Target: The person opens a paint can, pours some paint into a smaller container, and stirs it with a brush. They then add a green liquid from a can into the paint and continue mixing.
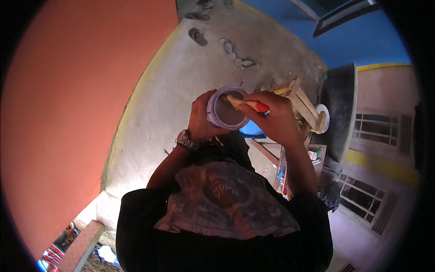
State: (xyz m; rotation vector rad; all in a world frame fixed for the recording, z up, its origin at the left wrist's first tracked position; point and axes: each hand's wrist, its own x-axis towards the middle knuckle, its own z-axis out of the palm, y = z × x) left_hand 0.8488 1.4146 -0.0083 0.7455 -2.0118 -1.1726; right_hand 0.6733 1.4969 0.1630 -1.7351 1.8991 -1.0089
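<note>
My left hand (200, 119) is wrapped round the side of a round plastic tub (210, 115), holding it up in front of me with its mouth facing up. Greyish-purple liquid (229, 117) fills part of the tub; it looks like paint. Between the fingers and thumb of my right hand (271, 113) is a paintbrush (247, 104) with a wooden handle and a red end. The brush's head points down into the tub, and its bristles are partly hidden by the rim and shadow. On my left wrist is a metal watch (186, 139).
An orange wall (81, 99) rises on the left, a blue wall (290, 27) at the far right. Several sandals (198, 37) lie on the concrete floor (158, 113). A wooden frame (304, 104) and a blue container (252, 130) stand right of the tub. A window hangs open (344, 17) above.
</note>
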